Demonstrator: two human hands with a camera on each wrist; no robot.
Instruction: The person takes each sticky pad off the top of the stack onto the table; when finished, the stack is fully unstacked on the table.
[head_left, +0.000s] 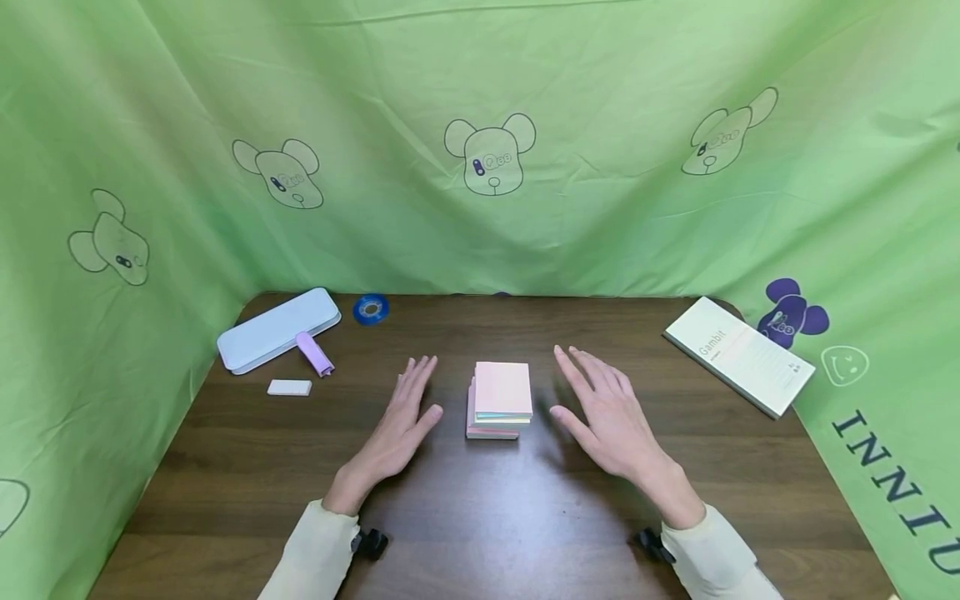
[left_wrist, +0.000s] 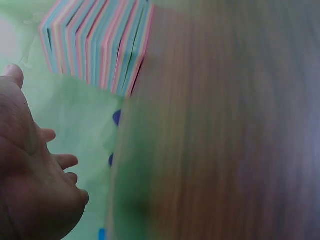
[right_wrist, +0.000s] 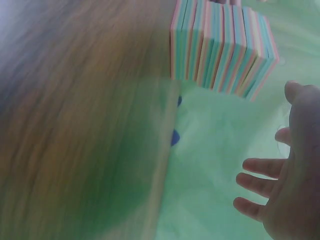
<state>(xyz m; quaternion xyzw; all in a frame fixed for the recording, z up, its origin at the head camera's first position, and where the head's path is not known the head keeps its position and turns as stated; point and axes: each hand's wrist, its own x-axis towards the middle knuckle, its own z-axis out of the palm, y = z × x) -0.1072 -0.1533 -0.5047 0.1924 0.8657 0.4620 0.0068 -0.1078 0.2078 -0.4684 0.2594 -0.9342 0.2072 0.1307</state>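
Note:
A tall stack of pastel sticky note pads (head_left: 503,390) stands in the middle of the table, its top pad pink. Pink, blue and yellow layers show along the stack's side (left_wrist: 97,45) in the left wrist view, and the pads are slightly out of line with one another. To the left of the stack is my left hand (head_left: 401,425), fingers straight and apart from it. My right hand (head_left: 611,417) is held on the other side, fingers extended and spread, with a gap between it and the pads (right_wrist: 220,47). Neither hand holds anything.
At the back left lie a light blue case (head_left: 277,329), a purple stapler-like piece (head_left: 314,354), a white eraser-like block (head_left: 289,387) and a blue tape roll (head_left: 371,309). A white "Gambit" box (head_left: 738,354) lies at the right edge. Green cloth (head_left: 390,242) hangs behind the wooden table (head_left: 480,517).

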